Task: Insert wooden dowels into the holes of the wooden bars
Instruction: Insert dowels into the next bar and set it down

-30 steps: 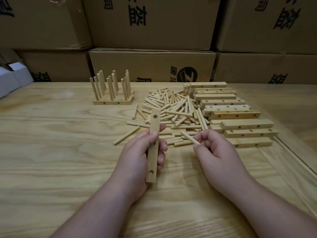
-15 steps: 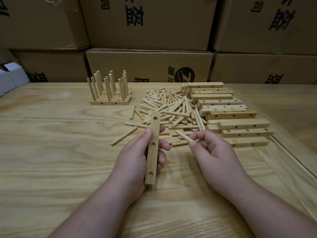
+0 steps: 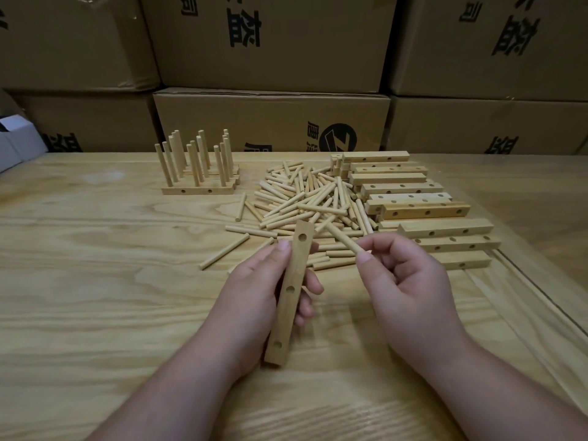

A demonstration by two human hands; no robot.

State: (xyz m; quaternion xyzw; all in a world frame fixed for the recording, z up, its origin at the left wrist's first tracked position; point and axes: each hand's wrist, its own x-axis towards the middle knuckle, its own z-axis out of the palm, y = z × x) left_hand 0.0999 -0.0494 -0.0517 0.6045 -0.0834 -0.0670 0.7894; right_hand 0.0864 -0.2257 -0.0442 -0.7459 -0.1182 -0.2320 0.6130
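Stacked cardboard boxes (image 3: 270,119) back the wooden table (image 3: 95,297). About ten drilled bars (image 3: 410,202) lie at right; the loose dowels (image 3: 305,205) are too many to count. The left hand (image 3: 254,294) grips one three-holed bar (image 3: 289,291), held lengthwise over the table. The right hand (image 3: 410,281) pinches one dowel (image 3: 343,238) just beside it.

Both forearms are bare, with no sleeves visible.
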